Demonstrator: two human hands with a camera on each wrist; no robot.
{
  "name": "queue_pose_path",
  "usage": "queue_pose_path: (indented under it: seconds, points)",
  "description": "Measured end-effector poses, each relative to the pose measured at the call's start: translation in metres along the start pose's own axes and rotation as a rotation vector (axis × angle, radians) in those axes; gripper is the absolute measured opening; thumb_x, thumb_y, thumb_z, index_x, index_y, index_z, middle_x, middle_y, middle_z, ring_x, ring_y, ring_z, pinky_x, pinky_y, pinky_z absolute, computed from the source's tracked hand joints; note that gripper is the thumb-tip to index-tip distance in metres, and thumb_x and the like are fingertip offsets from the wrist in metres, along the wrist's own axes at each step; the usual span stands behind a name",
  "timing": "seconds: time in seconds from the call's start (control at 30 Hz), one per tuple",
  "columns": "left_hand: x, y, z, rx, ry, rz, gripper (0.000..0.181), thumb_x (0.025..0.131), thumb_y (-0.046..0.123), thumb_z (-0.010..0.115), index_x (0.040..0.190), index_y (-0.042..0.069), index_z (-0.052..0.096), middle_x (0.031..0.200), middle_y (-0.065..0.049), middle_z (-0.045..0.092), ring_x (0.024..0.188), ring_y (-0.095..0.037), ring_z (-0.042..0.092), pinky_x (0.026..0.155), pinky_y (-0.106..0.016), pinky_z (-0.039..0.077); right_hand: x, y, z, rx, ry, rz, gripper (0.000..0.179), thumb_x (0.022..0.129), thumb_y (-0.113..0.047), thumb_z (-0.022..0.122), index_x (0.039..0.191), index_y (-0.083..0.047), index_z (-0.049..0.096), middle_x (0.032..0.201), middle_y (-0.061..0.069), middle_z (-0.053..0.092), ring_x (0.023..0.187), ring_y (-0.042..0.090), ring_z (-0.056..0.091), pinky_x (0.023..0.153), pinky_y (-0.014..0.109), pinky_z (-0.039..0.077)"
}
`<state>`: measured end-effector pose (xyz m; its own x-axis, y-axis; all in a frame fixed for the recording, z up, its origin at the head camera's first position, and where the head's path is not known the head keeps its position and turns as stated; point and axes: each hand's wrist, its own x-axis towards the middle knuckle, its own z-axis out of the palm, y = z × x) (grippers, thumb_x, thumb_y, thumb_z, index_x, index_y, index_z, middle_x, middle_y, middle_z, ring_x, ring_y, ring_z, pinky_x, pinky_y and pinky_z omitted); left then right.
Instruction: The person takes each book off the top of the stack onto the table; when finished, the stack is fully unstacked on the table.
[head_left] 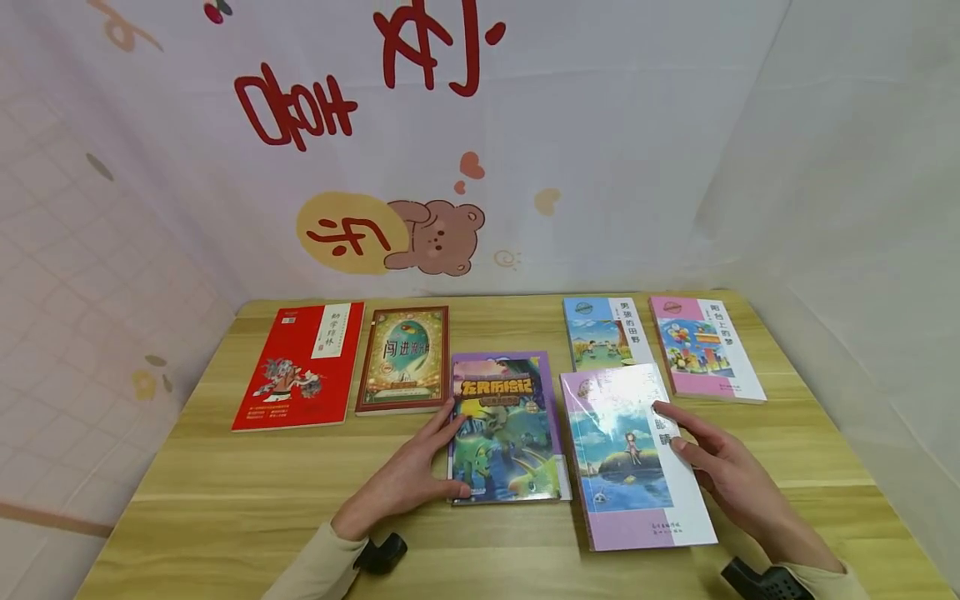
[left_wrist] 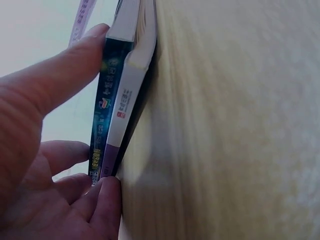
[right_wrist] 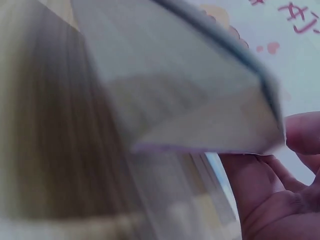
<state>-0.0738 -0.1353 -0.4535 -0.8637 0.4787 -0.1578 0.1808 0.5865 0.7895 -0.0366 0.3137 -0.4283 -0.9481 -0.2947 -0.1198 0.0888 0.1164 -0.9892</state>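
Observation:
A dinosaur picture book lies on a purple-and-white book, whose edges show past it. My left hand rests at the stack's left side. In the left wrist view, its thumb lies over the top book's edge and its fingers touch the two spines. My right hand holds a thick lilac-and-white book by its right edge, thumb and forefinger at the cover. This book overlaps the blue book behind it. The right wrist view shows its blurred page block from close by.
At the back left lie a red book and a brown-framed book. At the back right are a blue-and-white book and a pink-and-white book. A printed white cloth encloses the wooden table.

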Motion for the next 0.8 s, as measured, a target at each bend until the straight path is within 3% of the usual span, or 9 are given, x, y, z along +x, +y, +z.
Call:
queue_pose_path:
  seconds: [0.03, 0.1, 0.47, 0.8]
  points:
    - [0.0, 0.0, 0.0, 0.0, -0.001, -0.001, 0.101, 0.08, 0.04, 0.09, 0.162, 0.014, 0.036, 0.174, -0.003, 0.01, 0.154, -0.044, 0.02, 0.115, -0.068, 0.03, -0.002, 0.002, -0.004, 0.03, -0.012, 0.008, 0.053, 0.113, -0.017, 0.043, 0.164, -0.01, 0.03, 0.153, -0.013, 0.042, 0.117, 0.008, 0.064, 0.085, 0.032, 0.06]
    - [0.0, 0.001, 0.0, -0.001, -0.002, -0.004, 0.102, 0.08, 0.04, 0.09, 0.162, 0.014, 0.036, 0.174, -0.003, 0.01, 0.154, -0.044, 0.02, 0.115, -0.069, 0.03, -0.007, 0.005, -0.012, 0.083, -0.028, 0.029, 0.053, 0.113, -0.016, 0.041, 0.164, -0.011, 0.028, 0.15, -0.015, 0.045, 0.115, 0.014, 0.068, 0.087, 0.036, 0.061]
    - [0.0, 0.0, 0.0, -0.022, 0.002, -0.015, 0.101, 0.081, 0.037, 0.09, 0.163, 0.015, 0.035, 0.174, -0.005, 0.01, 0.154, -0.045, 0.019, 0.114, -0.07, 0.03, -0.034, 0.021, -0.054, 0.204, -0.03, 0.139, 0.054, 0.114, -0.014, 0.038, 0.166, -0.021, 0.028, 0.142, -0.021, 0.056, 0.115, 0.015, 0.068, 0.088, 0.04, 0.061]
    - [-0.001, 0.0, 0.001, -0.056, -0.005, -0.027, 0.099, 0.082, 0.034, 0.089, 0.163, 0.015, 0.035, 0.174, -0.003, 0.009, 0.155, -0.046, 0.016, 0.115, -0.071, 0.027, -0.058, 0.037, -0.088, 0.215, 0.06, 0.265, 0.054, 0.114, -0.016, 0.039, 0.164, -0.033, 0.031, 0.134, -0.03, 0.056, 0.112, 0.013, 0.067, 0.086, 0.039, 0.06]
